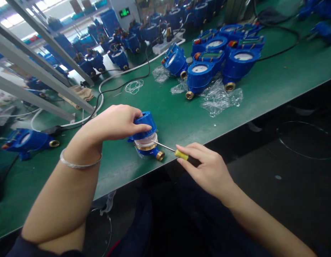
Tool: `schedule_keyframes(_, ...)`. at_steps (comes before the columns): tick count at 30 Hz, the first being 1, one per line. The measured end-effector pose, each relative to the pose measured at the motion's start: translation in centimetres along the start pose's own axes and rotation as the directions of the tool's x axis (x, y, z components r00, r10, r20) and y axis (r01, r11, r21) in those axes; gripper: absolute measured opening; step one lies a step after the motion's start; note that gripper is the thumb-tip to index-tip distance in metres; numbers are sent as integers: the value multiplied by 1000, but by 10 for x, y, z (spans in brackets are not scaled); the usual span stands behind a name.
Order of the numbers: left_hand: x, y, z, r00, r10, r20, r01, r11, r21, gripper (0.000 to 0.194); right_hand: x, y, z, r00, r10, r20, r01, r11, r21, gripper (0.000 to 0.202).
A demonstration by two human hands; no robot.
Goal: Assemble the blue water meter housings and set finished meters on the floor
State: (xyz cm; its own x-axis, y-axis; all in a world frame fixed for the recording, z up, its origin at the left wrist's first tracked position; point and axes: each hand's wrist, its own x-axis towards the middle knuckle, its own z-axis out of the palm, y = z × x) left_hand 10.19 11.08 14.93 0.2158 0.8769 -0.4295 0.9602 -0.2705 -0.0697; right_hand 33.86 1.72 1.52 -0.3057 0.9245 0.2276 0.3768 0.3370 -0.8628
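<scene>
Near the front edge of the green table stands a blue water meter with a brass pipe end pointing toward me. Its blue upper housing sits raised and tilted, so a pale ring shows between it and the lower body. My left hand is closed round that upper housing from the left, thumb along its near side. My right hand grips a screwdriver with a yellow and black handle. The thin metal shaft points left, and its tip meets the pale ring below the housing; how deep it reaches is hidden.
Several blue water meters stand behind, with crumpled clear plastic bags beside them. Another meter lies at the left. Cables, a white string and a metal rack occupy the back left. The table edge runs diagonally.
</scene>
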Motion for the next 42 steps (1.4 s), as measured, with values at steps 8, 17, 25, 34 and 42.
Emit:
schedule_keyframes(8,-1,0,1,1000,-17,1,17,1000,9,51,27,-13,6,1000,-17,12,19,987,-157,31)
schedule_keyframes(17,1,-4,4,1000,-7,20,7,1000,23,54,66,-13,-4,965,192,176,-184,981,-65,27)
schedule_keyframes(25,0,-5,2,998,-43,47,43,999,-8,55,65,35,-23,820,370,437,-563,661,496,24)
schedule_keyframes(34,3,-7,0,997,-36,67,38,999,-28,54,26,40,-11,911,355,211,-409,844,347,30)
schedule_keyframes(42,-1,-6,0,997,-46,67,50,997,-59,54,30,32,4,975,201,93,-219,938,270,25)
